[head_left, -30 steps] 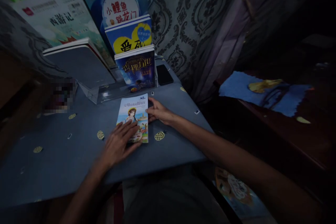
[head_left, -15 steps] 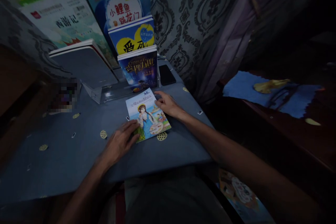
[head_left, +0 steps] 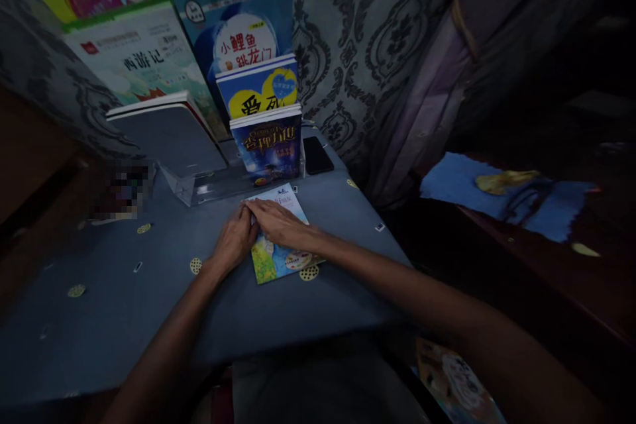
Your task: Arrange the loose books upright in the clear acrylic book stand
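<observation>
While the book (head_left: 279,264) lay mid-frame, long axis slanting lower right, the right hand (head_left: 279,222) crossed its cover, meeting the left hand (head_left: 234,237) at its left edge; grip unclear

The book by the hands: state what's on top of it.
The right hand lies across the book; the left hand is at its left edge. Whatever is printed beneath the right hand is hidden.

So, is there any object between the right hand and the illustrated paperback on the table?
Nothing visible: the right hand is over the illustrated paperback, hiding part of its cover. The left hand is at its left edge, not between them.
</observation>
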